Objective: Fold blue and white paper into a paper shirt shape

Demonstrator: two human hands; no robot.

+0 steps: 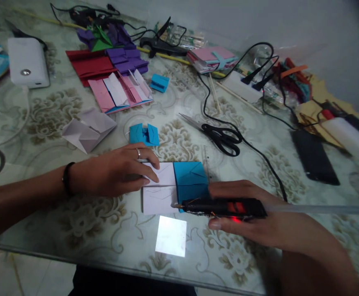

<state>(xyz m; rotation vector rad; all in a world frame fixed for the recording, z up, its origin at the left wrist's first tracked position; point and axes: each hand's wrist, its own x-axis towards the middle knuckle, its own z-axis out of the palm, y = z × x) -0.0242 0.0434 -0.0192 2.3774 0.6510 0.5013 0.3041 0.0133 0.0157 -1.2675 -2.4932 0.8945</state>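
Note:
On the table lies a folded paper piece made of a white half [159,200] and a blue half [191,181], with creased flaps. My left hand [120,170], wearing a ring, rests on the upper white part with its fingers apart. My right hand [250,189] is closed around a black glue gun [225,208] whose red light glows. A clear glue stick [318,209] sticks out of its rear. The nozzle tip sits over the lower white part beside the blue edge; whether it touches is unclear. A small blue folded paper [144,135] lies just beyond my left fingers.
Black-handled scissors [221,137] lie beyond the glue gun, beside a black cable [259,154]. A phone [315,156] is at right. Folded pink and white paper [120,92], a grey-white folded paper [90,129] and a white power bank [28,61] lie at left.

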